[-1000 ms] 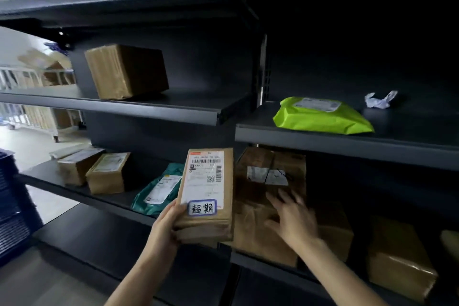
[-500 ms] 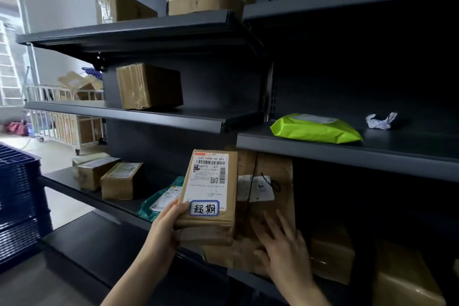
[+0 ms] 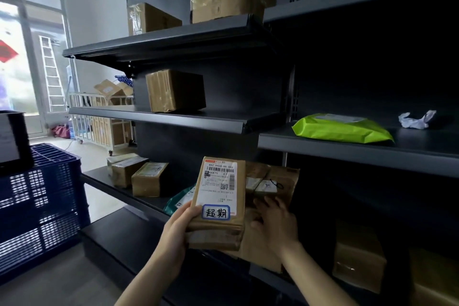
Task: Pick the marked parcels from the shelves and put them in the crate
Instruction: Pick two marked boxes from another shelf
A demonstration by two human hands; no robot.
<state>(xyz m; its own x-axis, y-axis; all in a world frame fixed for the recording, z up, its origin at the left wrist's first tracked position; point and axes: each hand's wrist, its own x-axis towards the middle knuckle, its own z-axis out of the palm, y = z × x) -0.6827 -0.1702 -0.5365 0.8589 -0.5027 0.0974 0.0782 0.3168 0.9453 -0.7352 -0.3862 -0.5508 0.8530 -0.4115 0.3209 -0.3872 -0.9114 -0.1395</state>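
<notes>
My left hand (image 3: 177, 233) grips the lower left edge of a flat brown parcel (image 3: 218, 196), held upright in front of the shelves. Its white shipping label carries a blue-bordered sticker with handwritten characters. Behind it, my right hand (image 3: 274, 222) rests with spread fingers on a stack of brown paper parcels (image 3: 275, 181) standing on the lower shelf. The blue slatted crate (image 3: 42, 206) stands on the floor at the left, with a dark box (image 3: 12, 139) on top of it.
Dark metal shelves (image 3: 198, 119) hold taped cardboard boxes (image 3: 175, 90), two small boxes (image 3: 146, 179), a teal mailer (image 3: 178, 200), a lime-green mailer (image 3: 340, 129), crumpled white paper (image 3: 416, 119) and more boxes (image 3: 357, 266) at lower right. A ladder (image 3: 53, 72) and a cart stand behind.
The view has tilted up and swung left, bringing the top shelf and the crate into sight. My right hand slid up the stack on the shelf. My left hand keeps holding the marked parcel.
</notes>
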